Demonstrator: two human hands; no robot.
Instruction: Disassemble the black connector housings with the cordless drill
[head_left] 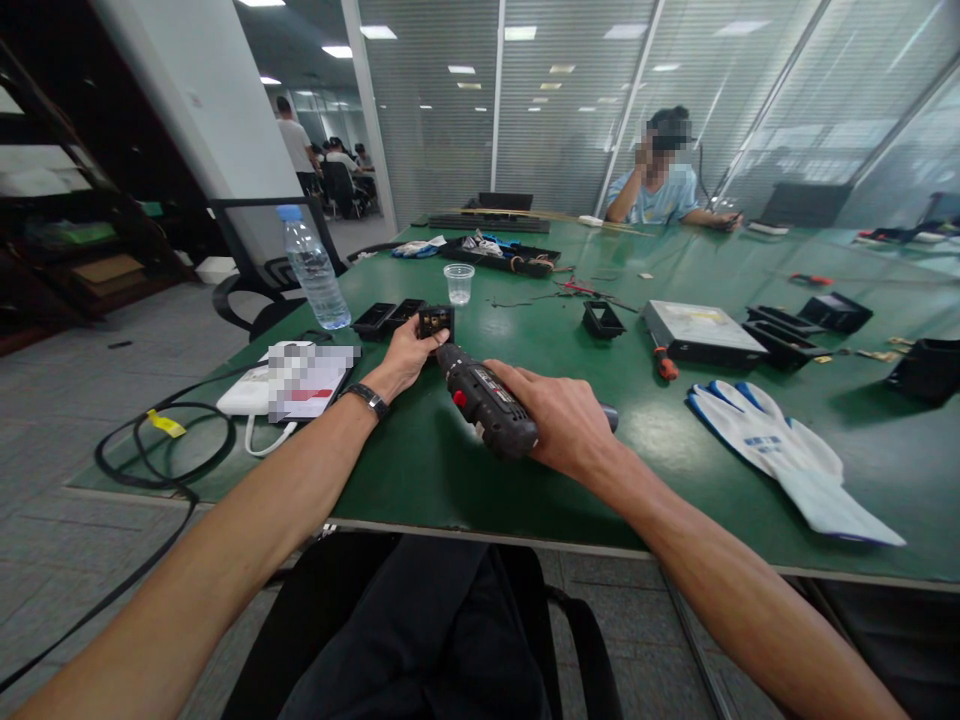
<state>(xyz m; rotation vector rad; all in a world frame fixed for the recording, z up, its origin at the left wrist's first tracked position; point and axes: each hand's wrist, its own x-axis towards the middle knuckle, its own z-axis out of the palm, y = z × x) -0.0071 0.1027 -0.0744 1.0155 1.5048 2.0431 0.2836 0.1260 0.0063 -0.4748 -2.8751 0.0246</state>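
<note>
My left hand (pixel 411 358) grips a small black electrical socket module (pixel 436 322) with brass-coloured parts on its face, holding it above the green table. In my right hand (pixel 559 412) is a black cordless drill (pixel 491 402) with a red button on its side. The drill's front end points at the lower part of the module; whether its bit touches cannot be made out. Just behind my left hand stand black open housings (pixel 375 320). A clear plastic cup (pixel 459 284) is a little beyond the module.
A water bottle (pixel 316 268), white power bank (pixel 247 390) and phone (pixel 319 385) are at left. To the right lie a white glove (pixel 780 445), an orange screwdriver (pixel 664 364), a metal-topped box (pixel 703 332) and black housings (pixel 784 335). Across the table sits a person (pixel 660 185).
</note>
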